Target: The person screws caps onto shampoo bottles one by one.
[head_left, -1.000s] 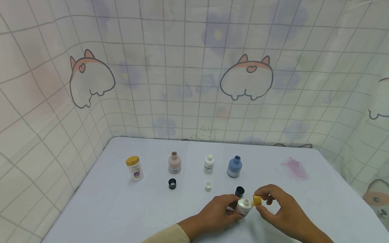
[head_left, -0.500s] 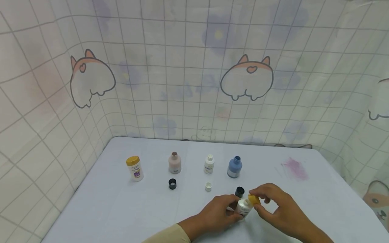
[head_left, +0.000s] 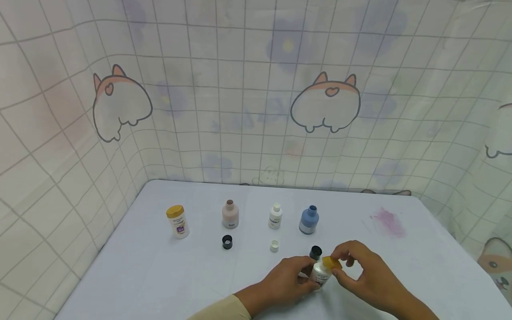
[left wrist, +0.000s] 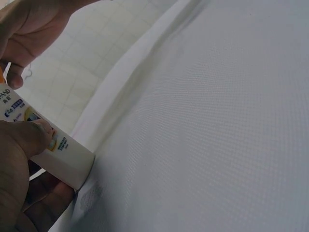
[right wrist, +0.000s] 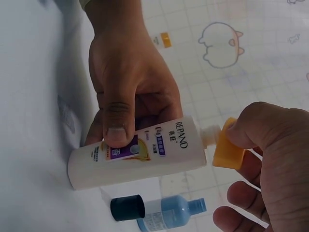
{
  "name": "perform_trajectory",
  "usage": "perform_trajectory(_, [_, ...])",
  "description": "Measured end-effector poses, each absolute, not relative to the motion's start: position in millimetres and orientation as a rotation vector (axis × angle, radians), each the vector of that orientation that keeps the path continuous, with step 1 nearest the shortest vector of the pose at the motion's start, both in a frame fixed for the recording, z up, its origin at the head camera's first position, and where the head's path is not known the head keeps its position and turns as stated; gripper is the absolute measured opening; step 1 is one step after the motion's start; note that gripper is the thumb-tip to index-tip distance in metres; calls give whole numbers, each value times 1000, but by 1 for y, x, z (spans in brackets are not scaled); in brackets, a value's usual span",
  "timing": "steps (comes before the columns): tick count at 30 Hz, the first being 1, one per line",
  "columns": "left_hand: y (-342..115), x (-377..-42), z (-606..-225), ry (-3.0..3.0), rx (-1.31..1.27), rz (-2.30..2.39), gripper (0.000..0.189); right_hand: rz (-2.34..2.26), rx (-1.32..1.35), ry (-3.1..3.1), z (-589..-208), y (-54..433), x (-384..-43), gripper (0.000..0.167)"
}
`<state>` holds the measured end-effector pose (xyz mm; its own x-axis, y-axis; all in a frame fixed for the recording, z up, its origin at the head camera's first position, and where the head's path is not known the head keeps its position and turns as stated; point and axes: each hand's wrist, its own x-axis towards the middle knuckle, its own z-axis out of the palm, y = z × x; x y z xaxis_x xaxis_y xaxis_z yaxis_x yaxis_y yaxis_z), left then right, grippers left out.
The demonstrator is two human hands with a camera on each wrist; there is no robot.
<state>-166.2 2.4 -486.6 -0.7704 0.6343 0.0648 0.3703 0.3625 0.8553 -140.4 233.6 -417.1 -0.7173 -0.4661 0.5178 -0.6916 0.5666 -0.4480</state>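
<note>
My left hand (head_left: 284,280) grips a white shampoo-type bottle (right wrist: 174,150) printed REPAND, its thumb across the label. The bottle's base is at the table in the left wrist view. Between thumb and fingers, my right hand (head_left: 374,282) pinches a yellow cap (right wrist: 227,152) at the bottle's mouth. In the right wrist view the cap sits a little askew against the neck (right wrist: 209,135), part of which still shows. A black cap (head_left: 315,252) lies just behind the left fingers, with an uncapped blue bottle (head_left: 309,221) standing farther back.
Along the white table (head_left: 140,275) stand a white jar with a yellow lid (head_left: 175,211), an uncapped pinkish bottle (head_left: 230,216) and a small white bottle (head_left: 275,218). Another black cap (head_left: 227,242) and a white cap (head_left: 274,246) lie before them. A patterned curtain (head_left: 248,98) hangs behind.
My right hand has brought the yellow cap leftward from beside the bottle onto its mouth, tipping it over the neck. The left hand and bottle have stayed in place.
</note>
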Motion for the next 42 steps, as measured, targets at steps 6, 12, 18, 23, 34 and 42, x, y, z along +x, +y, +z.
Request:
perform_trajectory(6, [3,-166,-486,2339,906,1381,35,966,1011,-2422,-419,235,-143,53])
perform_trajectory(12, [3,-168,-487,2345,893,1374,36,988,1024,-2420,-419,234,-144,52])
perform_trajectory(18, [4,-169,-487,2356,887,1361,37,996,1018,-2438,-417,231,-143,52])
perform_trajectory(23, [5,-170,-488,2368,875,1346,38,996,1019,-2438,-417,230,-143,52])
perform_trajectory(34, [5,-172,-491,2379,864,1337,41,1004,997,-2469,-415,228,-143,52])
perform_trajectory(42, [6,-172,-490,2376,856,1335,41,1011,1036,-2411,-417,228,-145,51])
